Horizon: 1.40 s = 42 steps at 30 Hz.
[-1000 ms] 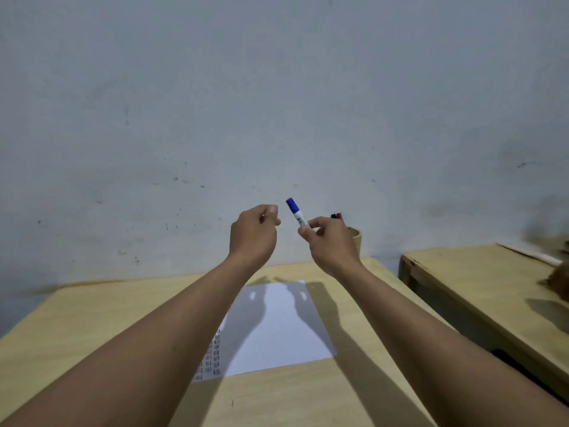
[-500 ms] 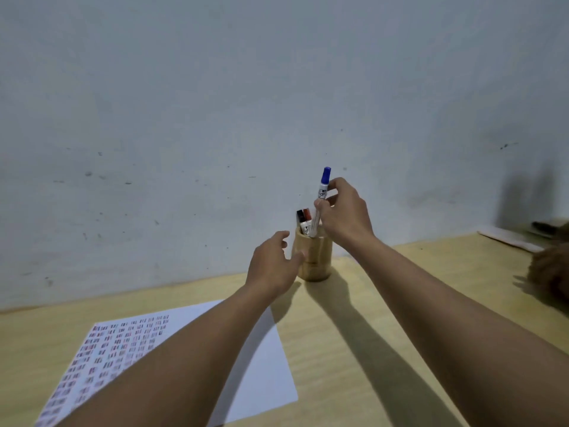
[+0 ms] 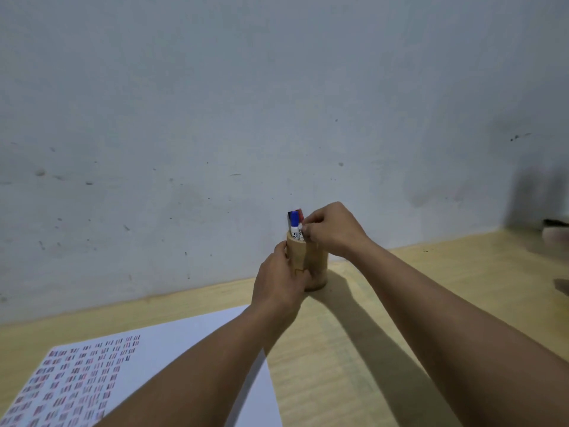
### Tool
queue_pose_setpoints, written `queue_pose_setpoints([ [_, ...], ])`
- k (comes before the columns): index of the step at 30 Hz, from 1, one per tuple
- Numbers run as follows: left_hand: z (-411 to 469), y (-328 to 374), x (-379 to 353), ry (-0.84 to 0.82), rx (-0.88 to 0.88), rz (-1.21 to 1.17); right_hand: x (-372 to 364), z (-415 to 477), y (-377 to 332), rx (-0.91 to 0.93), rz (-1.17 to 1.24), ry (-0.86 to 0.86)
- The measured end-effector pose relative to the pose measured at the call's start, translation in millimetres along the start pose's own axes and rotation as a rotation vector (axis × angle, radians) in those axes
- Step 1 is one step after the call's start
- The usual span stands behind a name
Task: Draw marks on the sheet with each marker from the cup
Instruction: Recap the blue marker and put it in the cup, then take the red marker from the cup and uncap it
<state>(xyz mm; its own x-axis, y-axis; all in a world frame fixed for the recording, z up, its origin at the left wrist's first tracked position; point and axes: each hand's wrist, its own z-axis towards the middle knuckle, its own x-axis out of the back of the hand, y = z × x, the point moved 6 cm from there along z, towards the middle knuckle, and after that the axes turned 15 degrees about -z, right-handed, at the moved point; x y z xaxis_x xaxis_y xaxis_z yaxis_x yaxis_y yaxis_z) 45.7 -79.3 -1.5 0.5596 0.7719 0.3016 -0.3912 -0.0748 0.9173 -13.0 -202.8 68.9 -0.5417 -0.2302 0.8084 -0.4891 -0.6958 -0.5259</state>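
A wooden cup [image 3: 314, 266] stands upright on the table near the wall. Three capped markers stick out of it: a blue marker [image 3: 295, 224] in front, with a black one and a red one [image 3: 298, 212] behind. My left hand [image 3: 278, 282] is wrapped around the cup's left side. Over the rim sits my right hand [image 3: 331, 232], fingertips pinched at the markers just beside the blue one; which marker they touch is hidden. The white sheet [image 3: 172, 343] lies at the lower left, covered on its left part with rows of small coloured marks.
The wooden table [image 3: 354, 349] runs up to a scuffed grey wall [image 3: 277, 103]. At the far right edge lie blurred dark objects [image 3: 554, 229] on the table surface.
My right hand has lowered the blue marker into the cup. My left hand has moved forward and taken hold of the cup. The view has swung down and right.
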Motion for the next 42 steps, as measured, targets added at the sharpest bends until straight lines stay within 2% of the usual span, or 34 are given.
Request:
queue_pose_setpoints([
  [4,3.6,-4.2,-2.4,0.013,-0.024,-0.030,5.2,12.2,7.1,-0.018,-0.118,0.027],
  [10,6.9,-8.1,-3.7,0.006,-0.036,-0.051,-7.1,29.5,6.9,-0.027,-0.180,-0.060],
  [15,8.4,-9.6,-3.7,0.015,-0.030,-0.049,-7.8,29.9,9.4,-0.032,-0.147,-0.003],
  [24,-4.5,2.2,5.1,0.008,0.062,-0.086,32.9,2.0,-7.6,-0.012,0.068,0.149],
  [29,-18.5,28.9,39.7,0.055,0.005,-0.034,60.4,-20.0,-39.7,0.044,0.142,0.181],
  [33,-37.9,50.3,81.7,0.115,-0.037,-0.055,66.3,-52.4,-75.4,0.117,0.274,0.117],
  [42,-92.5,92.4,176.2,0.249,-0.088,-0.110,35.7,-122.7,-140.9,0.230,0.142,0.001],
])
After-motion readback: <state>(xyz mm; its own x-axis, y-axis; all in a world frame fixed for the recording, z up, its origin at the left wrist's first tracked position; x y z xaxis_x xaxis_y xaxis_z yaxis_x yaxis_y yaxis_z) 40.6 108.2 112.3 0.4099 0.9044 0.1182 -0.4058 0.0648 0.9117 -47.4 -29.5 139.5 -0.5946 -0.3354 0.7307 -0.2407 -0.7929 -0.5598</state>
